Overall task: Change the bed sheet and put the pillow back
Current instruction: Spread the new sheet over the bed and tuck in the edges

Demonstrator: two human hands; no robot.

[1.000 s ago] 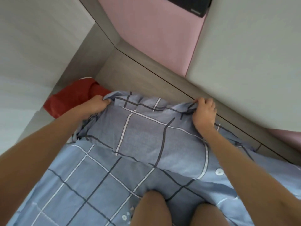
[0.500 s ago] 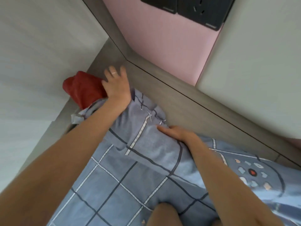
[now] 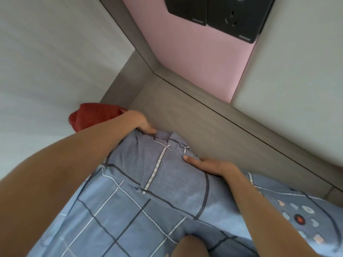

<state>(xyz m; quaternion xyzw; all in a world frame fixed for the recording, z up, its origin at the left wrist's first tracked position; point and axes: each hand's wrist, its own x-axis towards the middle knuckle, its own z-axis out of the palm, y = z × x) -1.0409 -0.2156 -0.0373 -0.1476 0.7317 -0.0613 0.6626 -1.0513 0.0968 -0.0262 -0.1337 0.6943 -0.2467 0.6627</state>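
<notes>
Head view: the blue checked bed sheet fills the frame from 4 to 8 o'clock, its bunched corner at centre against the wooden bed frame. The left hand has its grip curled on that corner, beside a red cloth at 9 o'clock. The right hand lies flat on the sheet towards 4 o'clock, fingers straight and holding nothing.

One left hand, one right hand, one checked sheet, one red cloth, two wall plates
</notes>
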